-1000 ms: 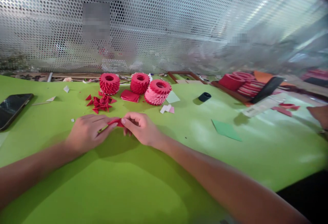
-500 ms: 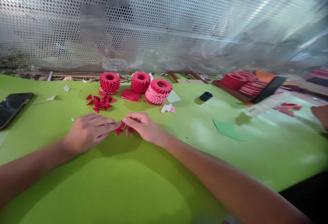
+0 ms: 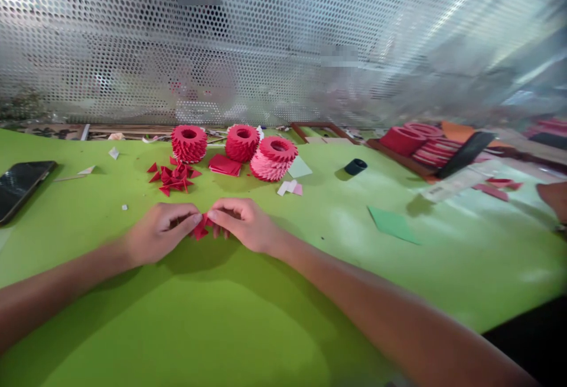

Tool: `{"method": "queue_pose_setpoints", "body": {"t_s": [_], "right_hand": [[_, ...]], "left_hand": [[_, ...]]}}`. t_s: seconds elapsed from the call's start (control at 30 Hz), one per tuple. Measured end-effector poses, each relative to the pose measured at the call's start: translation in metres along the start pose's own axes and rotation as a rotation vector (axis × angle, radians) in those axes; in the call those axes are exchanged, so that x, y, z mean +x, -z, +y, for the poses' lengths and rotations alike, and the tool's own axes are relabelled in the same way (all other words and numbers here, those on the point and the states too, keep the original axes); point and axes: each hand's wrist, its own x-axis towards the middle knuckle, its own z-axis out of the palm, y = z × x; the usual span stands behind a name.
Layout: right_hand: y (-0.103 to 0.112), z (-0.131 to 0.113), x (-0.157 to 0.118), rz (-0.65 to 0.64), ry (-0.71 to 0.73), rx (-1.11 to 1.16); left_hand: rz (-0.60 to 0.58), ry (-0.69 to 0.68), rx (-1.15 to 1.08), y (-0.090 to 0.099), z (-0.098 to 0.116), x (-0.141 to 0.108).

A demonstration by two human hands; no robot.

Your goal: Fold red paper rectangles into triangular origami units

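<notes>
A small piece of folded red paper [image 3: 201,228] is held between my two hands above the green table [image 3: 186,328]. My left hand [image 3: 162,230] pinches its left side between thumb and fingers. Its other side is pinched by my right hand [image 3: 241,221], and the fingertips of both hands nearly meet. Fingers partly hide the paper's shape. Just beyond my hands lies a pile of folded red paper triangles [image 3: 173,178]. To the right of that pile is a stack of red paper squares [image 3: 224,165].
Ringed paper pieces stand behind: two red [image 3: 189,143] [image 3: 242,142] and one pink-and-red [image 3: 273,159]. A phone [image 3: 24,186] lies far left. Rightward are a black cylinder [image 3: 355,166], a green paper sheet [image 3: 393,225] and a tray of red rolls [image 3: 403,140]. Another person's hand [image 3: 553,201] shows at the right edge.
My left hand has changed from flat, extended fingers to a thumb-and-finger pinch with a raised, bent index finger. The red paper and my right hand have shifted slightly left and nearer me.
</notes>
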Motion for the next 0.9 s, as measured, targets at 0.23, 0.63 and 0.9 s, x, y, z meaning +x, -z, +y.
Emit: {"method": "queue_pose_setpoints", "body": {"t_s": [0.23,0.63,0.9], "right_hand": [[-0.0005,0.0009,-0.0006,-0.002,0.011,-0.018],[0.0018,0.0020,0.0000,-0.029,-0.025,0.035],[0.0048,0.0026,0.0004,-0.046,-0.006,0.072]], "left_hand": [[-0.022,0.053,-0.019,0.0003,-0.0051,-0.0017],[-0.095,0.080,-0.135,0.0019,-0.0069,-0.0005],[-0.061,0.089,-0.121,0.0001,-0.0100,-0.0011]]}}
